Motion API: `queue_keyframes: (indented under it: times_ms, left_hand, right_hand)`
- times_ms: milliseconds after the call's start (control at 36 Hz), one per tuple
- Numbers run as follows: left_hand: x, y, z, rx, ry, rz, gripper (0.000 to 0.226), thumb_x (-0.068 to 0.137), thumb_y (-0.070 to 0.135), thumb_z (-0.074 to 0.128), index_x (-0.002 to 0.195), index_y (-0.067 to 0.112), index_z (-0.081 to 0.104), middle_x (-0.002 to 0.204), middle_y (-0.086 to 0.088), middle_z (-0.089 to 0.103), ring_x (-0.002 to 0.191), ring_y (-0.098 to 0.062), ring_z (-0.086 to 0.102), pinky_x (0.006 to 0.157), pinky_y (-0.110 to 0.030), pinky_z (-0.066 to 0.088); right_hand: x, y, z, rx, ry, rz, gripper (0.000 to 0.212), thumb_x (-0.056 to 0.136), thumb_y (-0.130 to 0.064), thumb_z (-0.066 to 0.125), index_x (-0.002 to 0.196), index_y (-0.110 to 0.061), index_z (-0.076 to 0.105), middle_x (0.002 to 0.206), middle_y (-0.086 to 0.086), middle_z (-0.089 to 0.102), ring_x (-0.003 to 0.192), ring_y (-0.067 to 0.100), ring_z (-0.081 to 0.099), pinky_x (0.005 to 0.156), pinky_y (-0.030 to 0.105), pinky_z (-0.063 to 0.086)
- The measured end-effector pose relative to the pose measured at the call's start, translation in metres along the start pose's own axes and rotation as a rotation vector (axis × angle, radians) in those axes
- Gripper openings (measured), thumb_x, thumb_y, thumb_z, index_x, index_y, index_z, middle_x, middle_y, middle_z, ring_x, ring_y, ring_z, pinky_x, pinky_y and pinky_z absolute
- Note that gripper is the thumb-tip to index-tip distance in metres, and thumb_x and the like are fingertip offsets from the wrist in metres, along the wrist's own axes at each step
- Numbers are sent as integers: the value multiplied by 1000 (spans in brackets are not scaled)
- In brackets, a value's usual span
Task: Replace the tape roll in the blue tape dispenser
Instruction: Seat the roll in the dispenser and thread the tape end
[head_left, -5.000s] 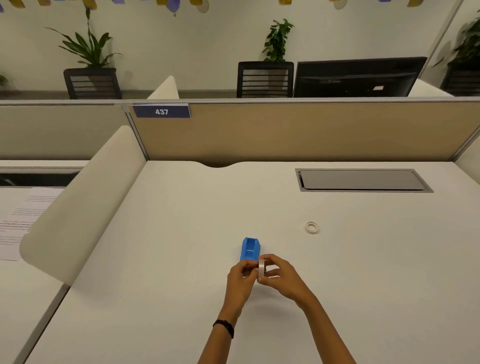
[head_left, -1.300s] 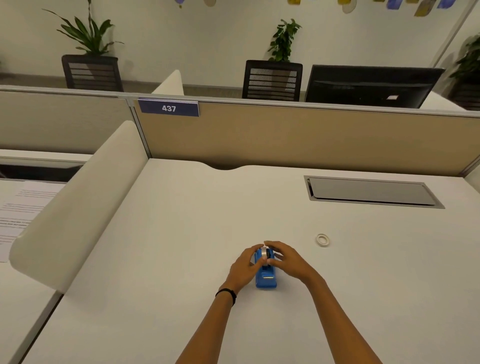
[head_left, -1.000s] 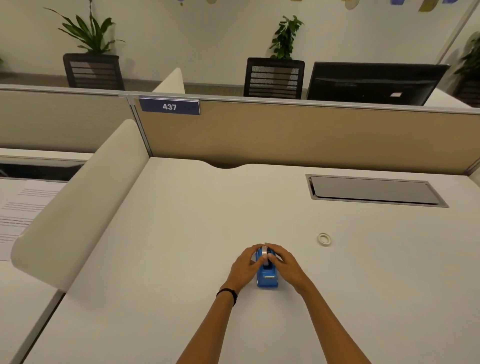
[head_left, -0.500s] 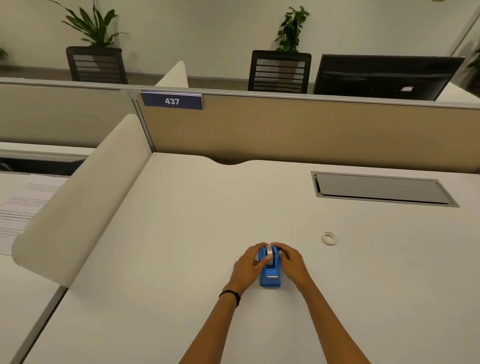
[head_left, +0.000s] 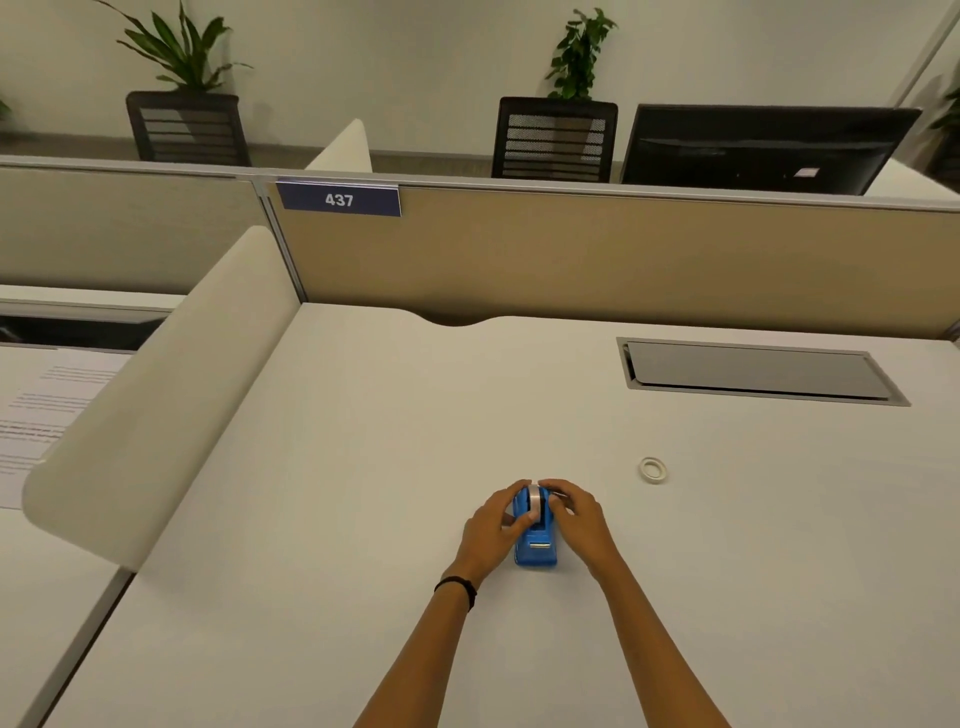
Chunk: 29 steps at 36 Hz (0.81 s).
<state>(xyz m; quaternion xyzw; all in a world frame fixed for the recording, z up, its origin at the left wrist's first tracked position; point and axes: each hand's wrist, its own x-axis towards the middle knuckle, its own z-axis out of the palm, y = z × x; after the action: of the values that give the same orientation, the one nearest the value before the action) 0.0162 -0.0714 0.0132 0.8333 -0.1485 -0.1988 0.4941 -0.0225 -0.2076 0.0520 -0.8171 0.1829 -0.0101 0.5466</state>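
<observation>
Both hands, left hand (head_left: 493, 522) and right hand (head_left: 574, 517), fingers closed on blue tape dispenser (head_left: 536, 548), steadying it on desk (head_left: 363, 467) to seat tape roll (head_left: 535, 501).

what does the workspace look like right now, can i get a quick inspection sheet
surface: white desk, with a closed grey cable hatch set in at the far right
job's things: blue tape dispenser standing on the desk, a tape roll seated in its top; small tape ring lying flat, apart, to the right
clutter: nothing seen
grippers: left hand and right hand cupped on either side of the dispenser, fingers on the roll; black band on the left wrist
cables: nothing seen
surroundings: tan partition with a 437 sign, white side divider, printed paper on the next desk, monitor, chairs and plants behind
</observation>
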Motion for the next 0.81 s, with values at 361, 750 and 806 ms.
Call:
queue_keyframes:
  times_ms: [361, 750, 806]
  left_hand:
    - [-1, -1, -1, 3, -4, 0, 50, 90, 39, 53, 136, 30, 38, 131, 3, 53, 95, -14, 61, 84, -20, 48]
    - [-7, 2, -3, -5, -6, 27, 52, 89, 35, 57, 136, 29, 38, 132, 5, 51, 97, -16, 63, 90, -27, 50]
    - [-7, 2, -3, -4, -8, 27, 51, 89, 36, 57, 136, 30, 38, 133, 5, 51, 96, -15, 63, 89, -25, 50]
  right_hand:
    - [-4, -8, 11, 86, 50, 86, 26, 93, -9, 48, 118, -5, 54, 122, 16, 58, 109, 27, 56, 89, 33, 48]
    - [2, -13, 19, 113, 121, 165, 16, 90, -14, 53, 103, -6, 57, 106, 16, 62, 86, 19, 56, 73, 29, 52]
    - [3, -13, 20, 112, 116, 169, 16, 90, -13, 52, 103, -5, 56, 106, 17, 62, 84, 19, 56, 71, 27, 51]
